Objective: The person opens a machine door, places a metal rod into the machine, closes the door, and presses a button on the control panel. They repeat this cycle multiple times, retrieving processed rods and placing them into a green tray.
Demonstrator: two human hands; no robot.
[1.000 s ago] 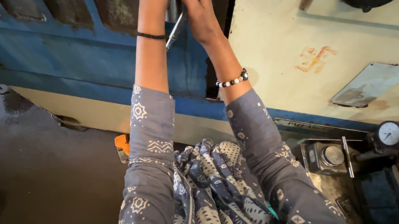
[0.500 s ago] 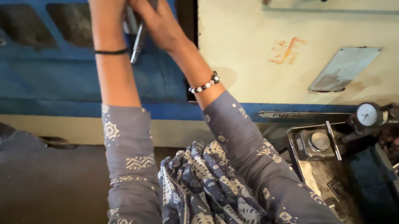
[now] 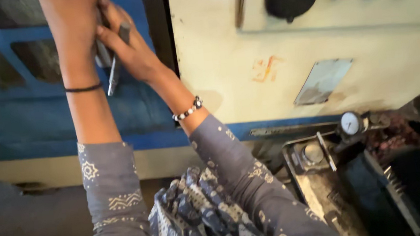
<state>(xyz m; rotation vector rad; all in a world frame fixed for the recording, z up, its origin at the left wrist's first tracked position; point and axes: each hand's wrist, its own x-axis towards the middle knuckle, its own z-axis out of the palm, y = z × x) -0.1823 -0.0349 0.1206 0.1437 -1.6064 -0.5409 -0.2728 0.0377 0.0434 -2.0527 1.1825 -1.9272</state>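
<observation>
Both hands are working a slim metal tool against the blue machine panel.

The right hand (image 3: 130,48) is closing narrowly around the grey rod-like tool (image 3: 113,73), angling it downward for control; the left hand (image 3: 72,23) is pressing beside it, steadying, its grip partly hidden. Cream control panel (image 3: 315,34) sits right.

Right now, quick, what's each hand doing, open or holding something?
Left hand: closed on the metal tool.
Right hand: closed on the same tool.
</observation>
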